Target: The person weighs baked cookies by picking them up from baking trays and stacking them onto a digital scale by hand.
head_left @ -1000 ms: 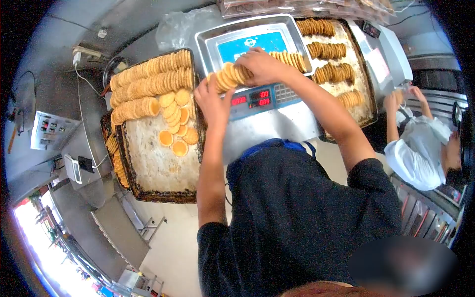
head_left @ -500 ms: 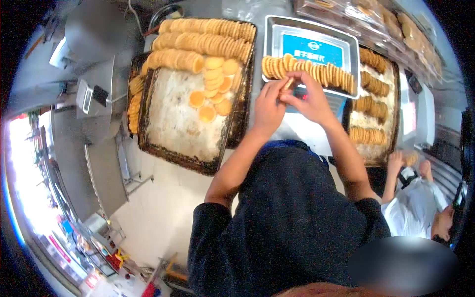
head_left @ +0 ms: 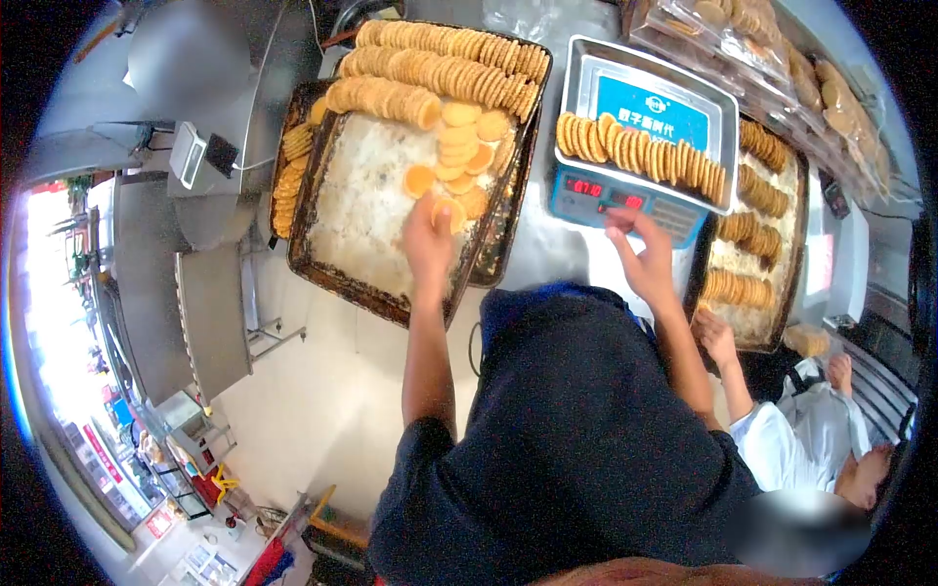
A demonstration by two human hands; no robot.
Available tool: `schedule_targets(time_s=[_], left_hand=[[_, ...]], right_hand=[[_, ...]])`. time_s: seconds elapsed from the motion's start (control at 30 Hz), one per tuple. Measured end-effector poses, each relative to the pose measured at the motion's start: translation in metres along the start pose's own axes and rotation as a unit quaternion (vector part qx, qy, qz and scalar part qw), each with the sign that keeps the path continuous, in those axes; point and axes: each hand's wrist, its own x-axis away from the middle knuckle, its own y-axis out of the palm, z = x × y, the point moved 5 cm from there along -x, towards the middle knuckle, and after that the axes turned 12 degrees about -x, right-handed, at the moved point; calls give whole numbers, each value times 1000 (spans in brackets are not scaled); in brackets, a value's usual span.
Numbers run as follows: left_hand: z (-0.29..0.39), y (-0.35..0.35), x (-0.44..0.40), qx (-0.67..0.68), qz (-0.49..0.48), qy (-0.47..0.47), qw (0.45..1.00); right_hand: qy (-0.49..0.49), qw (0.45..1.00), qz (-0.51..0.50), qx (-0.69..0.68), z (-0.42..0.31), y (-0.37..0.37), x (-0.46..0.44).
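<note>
Your left hand (head_left: 427,244) met a flat, round cookie (head_left: 455,212) on the left baking tray (head_left: 362,210); I couldn't tell whether it had pinched it. Your right hand (head_left: 645,256), thumb and fingers apart, was at the front of the digital scale (head_left: 576,203). A hard squeeze could have cracked the cookie; a stray brush might have upset the reading. Half a second earlier, both hands were together by the weighing pan (head_left: 630,70); now they were well apart.

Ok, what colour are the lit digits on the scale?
Red: the lit digits, best seen in the head view.
</note>
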Motion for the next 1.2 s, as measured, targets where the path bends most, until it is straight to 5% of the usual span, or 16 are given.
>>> schedule_targets(time_s=[0.07,0.27,0.37,0.67,1.03,1.2], left_hand=[[21,-16,-12,-221,196,144,944],[56,-15,-100,-94,223,190,951],[73,-6,-136,-152,290,221,918],[84,0,-149,-188,251,186,931],[91,2,-138,-256,204,327,886],[90,-1,-137,-240,197,293,904]], right_hand=[[-2,1000,0,-9,-5,6,-1],[-27,999,-26,13,-16,11,-7],[-34,999,-34,22,-21,11,-7],[-22,1000,-10,16,-8,1,-2],[-82,995,-52,20,-9,19,0],[-106,992,-60,21,-8,22,7]])
